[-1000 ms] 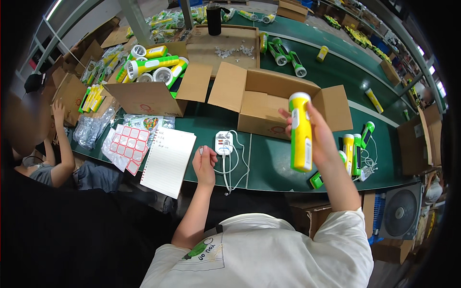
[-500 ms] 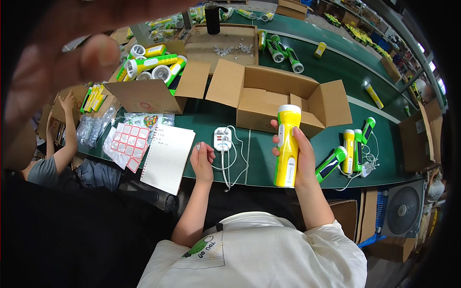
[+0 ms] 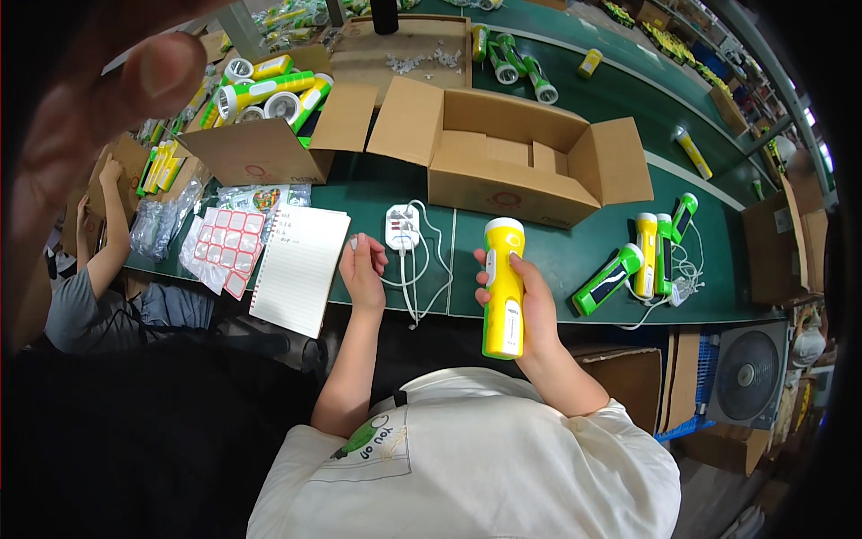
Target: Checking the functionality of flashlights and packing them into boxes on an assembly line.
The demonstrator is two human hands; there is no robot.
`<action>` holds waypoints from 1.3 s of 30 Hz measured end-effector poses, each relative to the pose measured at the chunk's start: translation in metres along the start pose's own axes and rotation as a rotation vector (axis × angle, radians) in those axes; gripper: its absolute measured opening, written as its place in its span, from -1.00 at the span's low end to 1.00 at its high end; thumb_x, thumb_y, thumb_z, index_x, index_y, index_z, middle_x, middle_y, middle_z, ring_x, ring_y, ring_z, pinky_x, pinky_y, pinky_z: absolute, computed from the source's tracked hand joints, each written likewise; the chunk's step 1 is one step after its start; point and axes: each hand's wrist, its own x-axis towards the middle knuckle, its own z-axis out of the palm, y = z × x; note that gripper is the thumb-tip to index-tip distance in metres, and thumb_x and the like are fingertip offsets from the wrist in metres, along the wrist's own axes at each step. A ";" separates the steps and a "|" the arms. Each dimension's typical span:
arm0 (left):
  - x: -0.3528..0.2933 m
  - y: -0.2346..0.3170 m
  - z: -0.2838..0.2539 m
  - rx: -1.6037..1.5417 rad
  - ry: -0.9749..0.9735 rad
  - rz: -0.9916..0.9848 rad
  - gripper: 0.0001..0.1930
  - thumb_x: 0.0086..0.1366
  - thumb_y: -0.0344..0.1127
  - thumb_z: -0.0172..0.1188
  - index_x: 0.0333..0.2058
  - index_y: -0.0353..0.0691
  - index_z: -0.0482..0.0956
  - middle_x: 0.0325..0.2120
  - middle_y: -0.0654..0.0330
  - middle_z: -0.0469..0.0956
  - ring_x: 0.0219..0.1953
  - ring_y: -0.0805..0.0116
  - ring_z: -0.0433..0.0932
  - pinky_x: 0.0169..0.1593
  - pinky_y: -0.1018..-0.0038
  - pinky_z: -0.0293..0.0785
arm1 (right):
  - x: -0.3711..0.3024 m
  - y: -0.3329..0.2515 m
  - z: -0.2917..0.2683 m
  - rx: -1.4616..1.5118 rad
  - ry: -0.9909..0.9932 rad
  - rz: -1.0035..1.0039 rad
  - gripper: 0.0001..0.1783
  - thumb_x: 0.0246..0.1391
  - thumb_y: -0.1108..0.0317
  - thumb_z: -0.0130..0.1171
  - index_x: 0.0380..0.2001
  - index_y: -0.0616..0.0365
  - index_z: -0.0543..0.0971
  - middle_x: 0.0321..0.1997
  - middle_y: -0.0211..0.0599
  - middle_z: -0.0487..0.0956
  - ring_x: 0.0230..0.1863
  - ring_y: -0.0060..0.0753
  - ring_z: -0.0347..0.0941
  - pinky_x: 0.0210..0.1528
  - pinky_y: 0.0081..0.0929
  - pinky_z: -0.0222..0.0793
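Hands stand apart: the right hand (image 3: 534, 304) wraps a yellow-and-green flashlight (image 3: 501, 292) near the edge of the tabletop (image 3: 557, 251); the left hand (image 3: 363, 271) is half curled, and whether it pinches anything cannot be told. The held flashlight is not yet set down. Loose flashlights (image 3: 607, 280) on the right remain out, while, farther off, the left carton (image 3: 256, 162) is already heaped. As for what is obscured: nearest the lens, someone else's blurred hand (image 3: 85, 144) blocks the upper left; beyond, the open carton's (image 3: 489, 187) front wall partly hides its floor; farthest, a black cylinder (image 3: 384, 16) is cropped.
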 end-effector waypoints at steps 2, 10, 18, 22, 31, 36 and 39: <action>0.001 0.000 0.000 0.007 -0.003 0.016 -0.63 0.39 -0.12 -0.16 -0.54 -0.20 0.38 -0.68 0.36 0.32 -0.65 0.67 0.21 -0.57 0.72 0.08 | 0.001 0.001 -0.005 0.020 0.012 0.027 -0.55 0.18 0.25 -0.11 0.06 0.29 0.21 -0.05 -0.10 0.43 -0.32 -0.42 0.33 -0.38 -0.53 0.35; -0.002 0.001 -0.001 -0.008 -0.003 0.000 -0.65 0.37 -0.09 -0.12 -0.52 -0.18 0.37 -0.68 0.34 0.32 -0.65 0.65 0.21 -0.57 0.72 0.08 | -0.002 0.005 -0.010 0.034 0.039 0.011 -0.54 0.20 0.21 -0.10 0.05 0.29 0.22 -0.06 -0.11 0.44 -0.34 -0.44 0.34 -0.39 -0.55 0.36; 0.002 -0.003 0.000 -0.037 0.021 0.011 -0.63 0.38 -0.10 -0.13 -0.54 -0.19 0.38 -0.68 0.35 0.33 -0.65 0.66 0.22 -0.57 0.72 0.08 | 0.005 0.003 -0.015 0.127 0.008 0.054 -0.54 0.21 0.09 -0.12 0.02 0.20 0.28 -0.12 -0.12 0.48 -0.32 -0.42 0.38 -0.36 -0.49 0.40; 0.000 -0.001 0.000 -0.028 0.018 0.004 -0.63 0.38 -0.10 -0.14 -0.54 -0.20 0.37 -0.68 0.34 0.33 -0.64 0.66 0.22 -0.57 0.72 0.09 | 0.008 0.002 -0.014 0.126 0.030 0.064 -0.54 0.20 0.08 -0.12 0.01 0.20 0.28 -0.15 -0.16 0.49 -0.33 -0.42 0.39 -0.36 -0.50 0.41; -0.002 -0.002 -0.003 -0.028 0.007 0.013 -0.66 0.37 -0.10 -0.11 -0.52 -0.19 0.38 -0.68 0.33 0.33 -0.66 0.65 0.21 -0.57 0.71 0.08 | 0.000 -0.004 -0.011 0.052 0.048 -0.016 -0.57 0.15 0.08 -0.11 -0.10 0.23 0.33 -0.24 -0.19 0.48 -0.37 -0.43 0.38 -0.35 -0.47 0.39; -0.001 -0.001 -0.004 -0.037 0.031 0.008 -0.65 0.37 -0.08 -0.11 -0.51 -0.19 0.38 -0.68 0.33 0.32 -0.65 0.64 0.21 -0.58 0.71 0.08 | 0.003 -0.007 -0.009 0.147 0.057 -0.006 -0.57 0.13 0.12 -0.09 -0.08 0.25 0.29 -0.28 -0.22 0.43 -0.40 -0.46 0.35 -0.44 -0.56 0.35; -0.001 -0.001 -0.003 -0.048 0.016 0.009 -0.65 0.37 -0.09 -0.10 -0.51 -0.19 0.38 -0.68 0.33 0.32 -0.65 0.64 0.21 -0.58 0.71 0.08 | 0.005 -0.006 -0.014 0.194 0.067 0.031 -0.58 0.12 0.13 -0.09 -0.10 0.25 0.29 -0.29 -0.23 0.42 -0.40 -0.46 0.34 -0.44 -0.57 0.34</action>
